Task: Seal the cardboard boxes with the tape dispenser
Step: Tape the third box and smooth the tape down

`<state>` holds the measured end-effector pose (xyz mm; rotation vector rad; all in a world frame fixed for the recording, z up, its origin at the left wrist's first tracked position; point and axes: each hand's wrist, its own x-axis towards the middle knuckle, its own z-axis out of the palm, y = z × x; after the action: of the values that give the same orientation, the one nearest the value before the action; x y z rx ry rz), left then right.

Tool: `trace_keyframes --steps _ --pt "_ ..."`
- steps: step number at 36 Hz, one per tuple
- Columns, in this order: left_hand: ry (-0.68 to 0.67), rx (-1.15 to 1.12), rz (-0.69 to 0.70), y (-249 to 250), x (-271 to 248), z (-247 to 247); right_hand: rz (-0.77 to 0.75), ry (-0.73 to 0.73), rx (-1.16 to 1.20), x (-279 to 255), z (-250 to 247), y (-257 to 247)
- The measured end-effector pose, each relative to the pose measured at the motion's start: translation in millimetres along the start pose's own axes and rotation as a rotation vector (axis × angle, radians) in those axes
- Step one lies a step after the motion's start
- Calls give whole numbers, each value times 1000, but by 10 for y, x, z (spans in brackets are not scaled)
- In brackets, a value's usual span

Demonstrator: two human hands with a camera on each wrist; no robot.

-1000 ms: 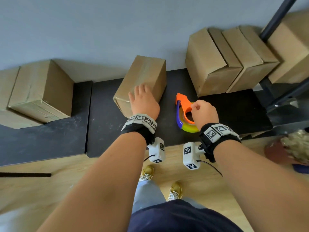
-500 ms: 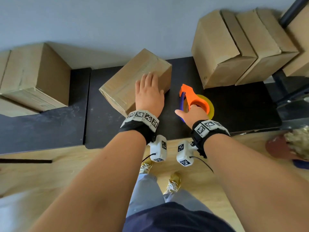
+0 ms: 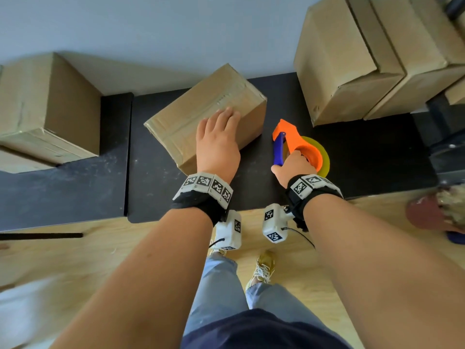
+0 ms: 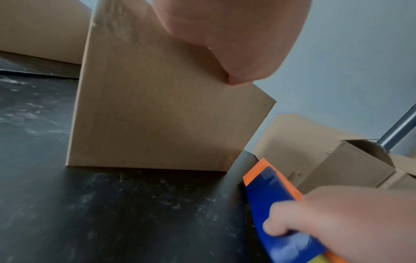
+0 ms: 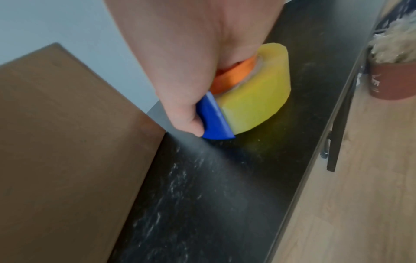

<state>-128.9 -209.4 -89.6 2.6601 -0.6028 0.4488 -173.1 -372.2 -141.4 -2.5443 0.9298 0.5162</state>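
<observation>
Flat, left hand [image 3: 217, 144] on box [image 3: 201, 114]; right hand [image 3: 293, 167] grips tape dispenser [image 3: 297, 144].

Box [image 3: 201, 114] under left hand [image 3: 216, 147] — brown cardboard, matt, glossy clear tape strip along top seam. Tape dispenser [image 3: 294, 144] in right hand [image 3: 293, 167]: smooth plastic, orange body, blue grip, slight sheen. Tape roll [image 5: 258, 96] translucent yellowish, glossy. Table [image 3: 364, 157] black, matt, scuffed with pale streaks and dust. Stacked boxes [image 3: 334, 59] at right — same plain cardboard, dull. Floor [image 3: 75, 253] light wood-look, smooth. Wall [image 3: 151, 26] pale grey, flat matt. Wrist bands [image 3: 198, 202] black cloth.
</observation>
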Motion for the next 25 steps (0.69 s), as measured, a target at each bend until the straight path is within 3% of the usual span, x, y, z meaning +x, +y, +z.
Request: trace_keyframes --steps 9,13,19,25 --pt "-73 116 -90 -103 -156 -164 52 20 730 -177 -404 66" --pt "-80 89 -196 -125 -181 -254 183 -165 975 -231 -631 109" --pt "-158 -47 -233 -38 -29 -442 189 -251 1073 -355 -801 165" --pt "-272 -300 -392 109 273 -614 80 -265 1055 -465 -1031 181"
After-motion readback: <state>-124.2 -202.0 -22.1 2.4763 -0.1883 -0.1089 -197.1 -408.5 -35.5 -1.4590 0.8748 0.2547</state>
